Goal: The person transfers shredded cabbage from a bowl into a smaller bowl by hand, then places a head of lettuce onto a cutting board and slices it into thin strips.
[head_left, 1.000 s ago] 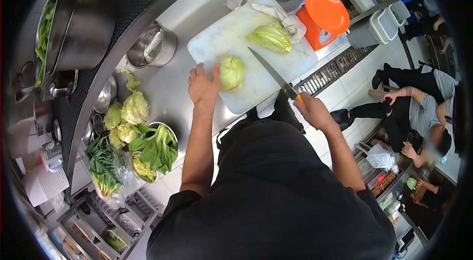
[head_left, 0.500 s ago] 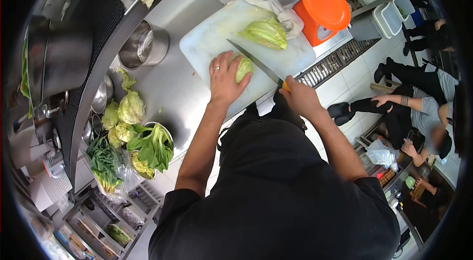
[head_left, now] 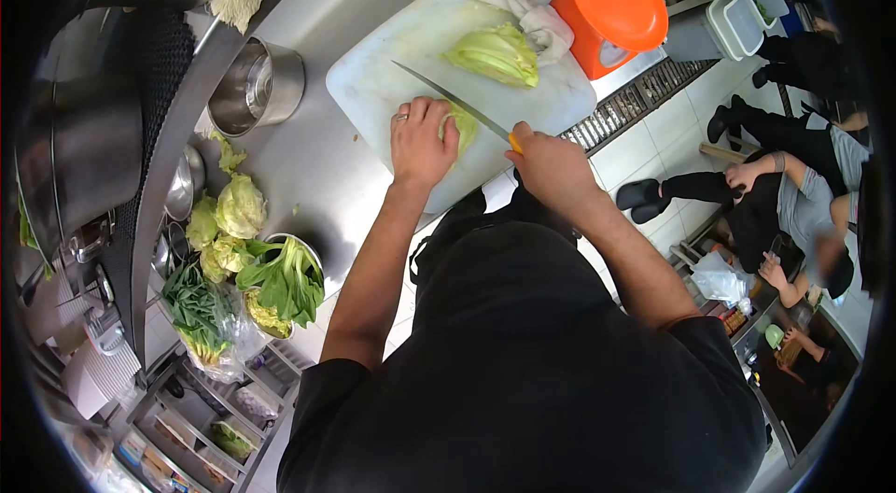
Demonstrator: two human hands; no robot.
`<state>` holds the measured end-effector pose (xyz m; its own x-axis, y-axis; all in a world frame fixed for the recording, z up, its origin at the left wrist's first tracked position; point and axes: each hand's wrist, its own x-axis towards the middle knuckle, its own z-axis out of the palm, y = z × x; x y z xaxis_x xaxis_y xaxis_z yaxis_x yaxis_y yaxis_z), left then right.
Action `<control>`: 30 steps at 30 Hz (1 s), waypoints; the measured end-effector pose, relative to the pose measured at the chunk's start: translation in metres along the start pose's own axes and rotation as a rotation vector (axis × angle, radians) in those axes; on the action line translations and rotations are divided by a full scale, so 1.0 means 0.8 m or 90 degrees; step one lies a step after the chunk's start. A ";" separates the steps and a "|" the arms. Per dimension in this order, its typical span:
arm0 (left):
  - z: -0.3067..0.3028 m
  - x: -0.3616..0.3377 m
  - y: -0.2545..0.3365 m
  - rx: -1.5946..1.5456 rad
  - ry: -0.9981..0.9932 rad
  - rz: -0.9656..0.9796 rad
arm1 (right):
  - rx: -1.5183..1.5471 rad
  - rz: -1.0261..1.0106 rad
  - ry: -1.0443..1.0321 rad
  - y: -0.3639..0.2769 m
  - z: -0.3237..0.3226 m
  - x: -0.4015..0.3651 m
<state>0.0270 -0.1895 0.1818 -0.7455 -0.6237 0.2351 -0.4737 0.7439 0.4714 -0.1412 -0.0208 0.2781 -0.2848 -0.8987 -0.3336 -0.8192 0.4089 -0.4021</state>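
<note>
A white cutting board (head_left: 369,73) lies on the steel counter. My left hand (head_left: 423,140), with a ring on one finger, is curled over a piece of pale green lettuce (head_left: 462,131) and presses it on the board; its palm hides part of the piece. Gripped by its orange handle, a long knife (head_left: 453,95) is in my right hand (head_left: 553,166). The blade slants up and left, right along the far side of the held piece, its tip ahead of my left fingers. Beyond the blade rests a larger portion of cut lettuce (head_left: 497,54).
An orange kitchen scale (head_left: 616,3) and a crumpled cloth (head_left: 546,31) are at the board's right end. On the left stand a steel pot (head_left: 257,87), lettuce heads (head_left: 241,206) and leafy greens (head_left: 289,280). A seated person (head_left: 803,204) is at the right.
The knife and my right hand have shifted up and left, so the blade reaches further past the left fingers. My left hand still holds the lettuce piece. The whole view has shifted slightly.
</note>
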 end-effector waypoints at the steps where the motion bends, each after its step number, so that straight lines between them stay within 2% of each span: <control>1: 0.000 0.002 -0.001 0.003 -0.004 -0.003 | -0.007 0.007 -0.020 -0.001 -0.002 0.001; 7: 0.006 0.004 -0.002 -0.005 0.007 -0.006 | -0.043 0.030 -0.075 -0.005 0.003 -0.003; 11: 0.005 0.003 -0.001 -0.005 -0.002 -0.017 | 0.015 0.014 -0.046 0.005 0.051 0.023; 14: 0.009 0.000 -0.003 -0.009 0.017 -0.017 | 0.033 -0.014 -0.045 0.004 0.056 0.053; 17: 0.011 -0.001 -0.003 -0.026 0.034 -0.024 | 0.036 -0.014 -0.064 -0.004 0.019 0.062; 22: 0.016 -0.002 -0.005 -0.033 0.055 -0.020 | 0.043 0.014 -0.076 -0.002 -0.015 0.003; 25: 0.018 -0.004 -0.005 -0.030 0.057 -0.024 | 0.029 0.053 -0.107 -0.005 0.009 -0.003; 27: 0.018 -0.004 -0.006 -0.026 0.063 -0.020 | 0.059 0.023 -0.052 0.000 0.048 0.014; 30: 0.018 -0.004 -0.005 -0.028 0.069 -0.006 | 0.058 -0.018 -0.020 0.000 0.055 0.046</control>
<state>0.0242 -0.1873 0.1667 -0.6847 -0.6551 0.3194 -0.4586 0.7279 0.5098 -0.1295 -0.0469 0.2282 -0.2453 -0.9051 -0.3473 -0.7776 0.3976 -0.4871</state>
